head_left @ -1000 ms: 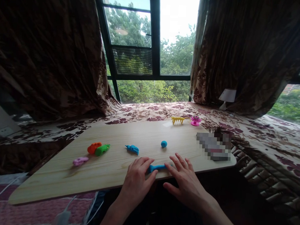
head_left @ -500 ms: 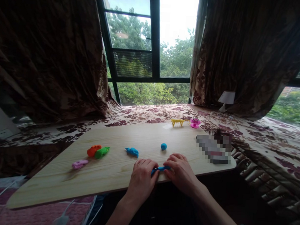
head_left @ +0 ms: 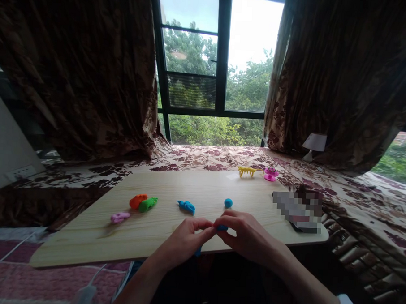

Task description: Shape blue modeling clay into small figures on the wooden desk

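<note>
Near the front edge of the wooden table (head_left: pixel 145 243), my left hand (head_left: pixel 184 238) and my right hand (head_left: pixel 245 232) meet at the fingertips. Both are closed on a blue piece of modelling clay (head_left: pixel 222 227), mostly covered by the fingers. A bit of blue also shows below my left fingers. Just beyond my right hand lies a blue clay ball (head_left: pixel 228 203). A blue clay lump with a pointed end (head_left: pixel 186 207) rests beyond my left hand. Farther left are orange clay (head_left: pixel 138 201), green clay (head_left: pixel 148 204) and pink clay (head_left: pixel 120 217).
At the table's far side stand a yellow four-legged figure (head_left: pixel 247 172) and a pink pedestal-shaped piece (head_left: pixel 271 174). A blurred-out flat object (head_left: pixel 296 212) lies at the right end. Beyond are a flowered cloth (head_left: pixel 203 156), a small lamp (head_left: pixel 315 142), curtains and a window.
The blue clay strip lay under spread fingers, then both hands closed on it. Now the hands have come together, hiding most of it. The view has shifted slightly left.
</note>
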`<state>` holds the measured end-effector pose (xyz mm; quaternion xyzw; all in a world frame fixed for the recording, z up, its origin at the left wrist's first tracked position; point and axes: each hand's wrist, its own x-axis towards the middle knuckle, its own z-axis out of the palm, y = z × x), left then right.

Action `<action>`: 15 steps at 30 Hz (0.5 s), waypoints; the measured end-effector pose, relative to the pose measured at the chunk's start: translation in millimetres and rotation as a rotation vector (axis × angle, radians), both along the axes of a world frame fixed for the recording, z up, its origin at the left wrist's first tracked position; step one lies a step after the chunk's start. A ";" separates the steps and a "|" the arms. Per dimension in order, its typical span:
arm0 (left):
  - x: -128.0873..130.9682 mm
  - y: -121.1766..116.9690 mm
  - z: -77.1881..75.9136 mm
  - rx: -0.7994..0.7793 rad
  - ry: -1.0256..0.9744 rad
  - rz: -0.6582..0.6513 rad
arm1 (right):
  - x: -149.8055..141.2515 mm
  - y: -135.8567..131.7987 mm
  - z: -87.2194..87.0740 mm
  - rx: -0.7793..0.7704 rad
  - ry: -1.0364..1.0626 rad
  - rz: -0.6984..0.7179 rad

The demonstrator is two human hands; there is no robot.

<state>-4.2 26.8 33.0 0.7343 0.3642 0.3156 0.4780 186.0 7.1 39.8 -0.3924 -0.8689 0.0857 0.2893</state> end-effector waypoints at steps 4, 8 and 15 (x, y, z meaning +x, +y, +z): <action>-5.4 0.5 -3.1 -0.133 -0.070 0.011 | -7.2 1.0 3.7 -0.035 0.063 0.033; -7.1 -4.3 -5.5 -0.248 -0.200 0.021 | -16.1 5.1 -1.4 -0.245 0.250 0.079; -38.3 -20.9 -10.6 -0.540 -0.816 0.001 | -33.6 57.1 -35.6 -0.502 0.426 0.024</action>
